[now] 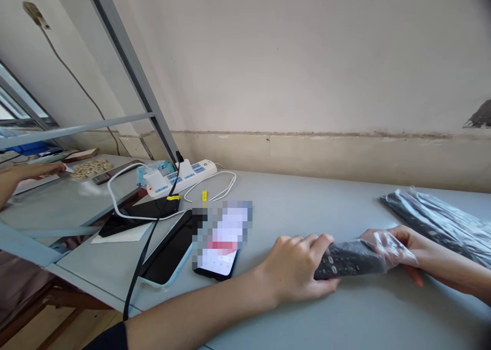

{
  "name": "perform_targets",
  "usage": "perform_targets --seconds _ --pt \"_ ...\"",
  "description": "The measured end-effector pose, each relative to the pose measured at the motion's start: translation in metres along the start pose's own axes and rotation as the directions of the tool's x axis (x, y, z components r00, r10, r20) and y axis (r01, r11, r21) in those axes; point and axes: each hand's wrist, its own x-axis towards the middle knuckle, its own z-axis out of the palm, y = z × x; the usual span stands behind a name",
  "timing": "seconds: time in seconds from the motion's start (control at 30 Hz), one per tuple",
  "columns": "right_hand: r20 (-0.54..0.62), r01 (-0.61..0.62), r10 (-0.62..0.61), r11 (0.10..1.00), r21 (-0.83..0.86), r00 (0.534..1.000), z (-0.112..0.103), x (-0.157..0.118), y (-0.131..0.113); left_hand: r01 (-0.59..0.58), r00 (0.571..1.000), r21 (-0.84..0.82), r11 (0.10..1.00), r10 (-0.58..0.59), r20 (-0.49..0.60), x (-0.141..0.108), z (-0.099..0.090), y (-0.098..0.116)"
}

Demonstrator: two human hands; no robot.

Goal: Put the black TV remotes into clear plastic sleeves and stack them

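A black remote control [345, 260] lies partly inside a clear plastic bag [388, 250], held low over the grey table. My left hand [303, 265] wraps around the remote's left end, fingers over the top and thumb beneath. At the other end my right hand [406, 242] grips the crumpled plastic at the end of the bag; some of its fingers are hidden behind the film. Just behind my right hand rests a pile of dark remotes in clear bags [437, 219].
Left on the table [284, 202] are a lit phone [218, 260], a dark phone in a pale case [169, 253], another black phone [141, 214] and a white power strip [184, 176] with cables. Beyond a metal frame post [130, 64], another person's hand [42, 170] is near small beige pieces [91, 168].
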Motion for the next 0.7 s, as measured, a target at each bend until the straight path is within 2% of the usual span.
perform_targets --seconds 0.17,0.27,0.4,0.5,0.63,0.7 --pt "-0.023 -0.015 0.014 1.0 -0.009 1.0 0.003 0.001 -0.001 -0.072 0.997 0.169 0.983 0.068 0.031 0.0 0.001 -0.001" --pt "-0.096 -0.062 0.063 0.998 0.014 0.993 0.007 0.003 0.0 -0.107 0.994 0.292 0.95 0.1 0.039 0.002 -0.004 -0.004" --pt "-0.227 -0.007 0.016 0.999 0.037 0.974 0.008 0.003 0.002 -0.108 0.993 0.388 0.915 0.121 -0.009 0.006 -0.014 -0.01" --pt "-0.316 0.066 -0.056 0.998 0.021 0.947 0.002 -0.001 -0.002 -0.068 0.995 0.367 0.928 0.089 -0.041 0.008 -0.019 -0.013" --pt "-0.465 0.185 -0.188 0.981 -0.053 0.865 -0.01 -0.008 -0.013 0.017 0.997 0.226 0.974 0.001 -0.08 0.011 -0.021 -0.009" --pt "-0.515 0.194 -0.196 0.979 -0.058 0.834 -0.016 -0.011 -0.015 0.049 0.995 0.162 0.986 -0.034 -0.093 0.011 -0.021 -0.006"
